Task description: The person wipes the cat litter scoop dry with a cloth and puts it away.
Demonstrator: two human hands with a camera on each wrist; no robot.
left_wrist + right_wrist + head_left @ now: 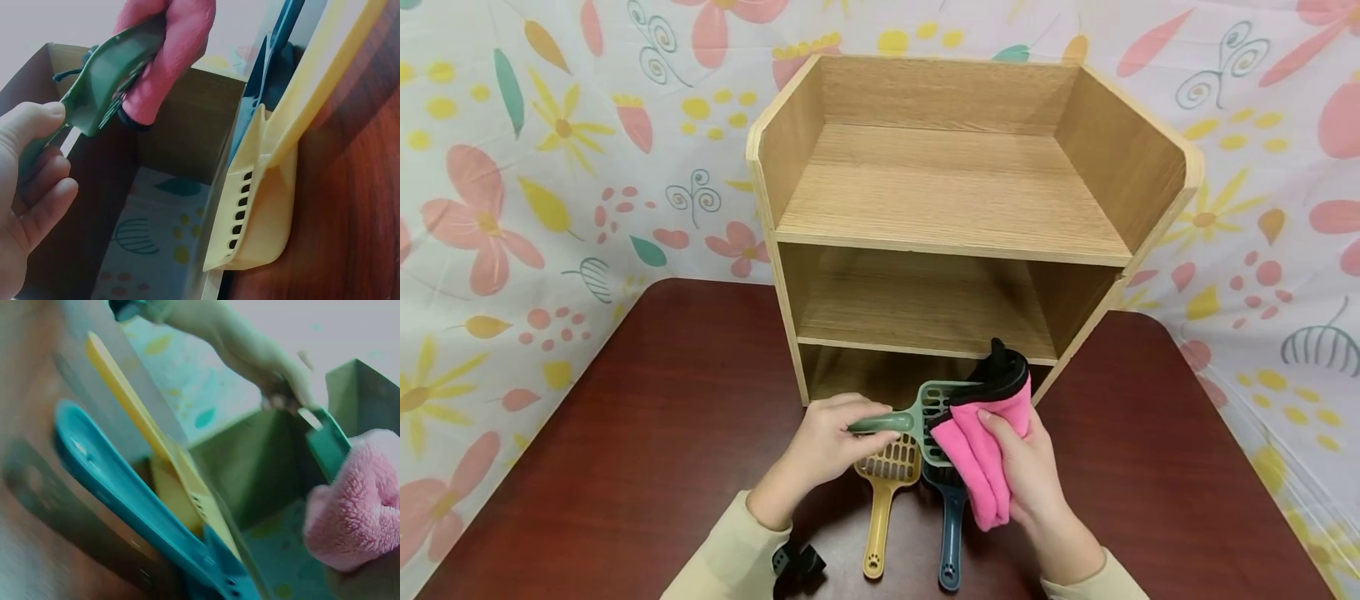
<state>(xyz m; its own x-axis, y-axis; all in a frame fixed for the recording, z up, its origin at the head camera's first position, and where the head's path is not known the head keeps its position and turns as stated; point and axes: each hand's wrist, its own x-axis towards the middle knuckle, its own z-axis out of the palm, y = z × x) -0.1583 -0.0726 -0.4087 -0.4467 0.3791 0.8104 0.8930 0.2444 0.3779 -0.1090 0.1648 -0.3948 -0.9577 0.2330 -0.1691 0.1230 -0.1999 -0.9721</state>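
My left hand (827, 442) grips the handle of a green litter scoop (912, 421), its slotted head pointing right. A pink cloth with black edging (977, 442) is bunched in my right hand (1036, 475), and it wraps over the far side of the scoop's head, hiding part of the slots. In the left wrist view the cloth (169, 59) folds around the green scoop (112, 69). Below the hands lie a yellow litter scoop (880, 508) and a dark blue litter scoop (951, 521), handles toward me.
A wooden shelf unit (955, 187) stands at the back of the dark red table (662, 433), close behind the hands. Both lying scoops reach its lower front. A black device (801, 562) sits at the left wrist. Flower-printed fabric (572, 192) hangs around the table.
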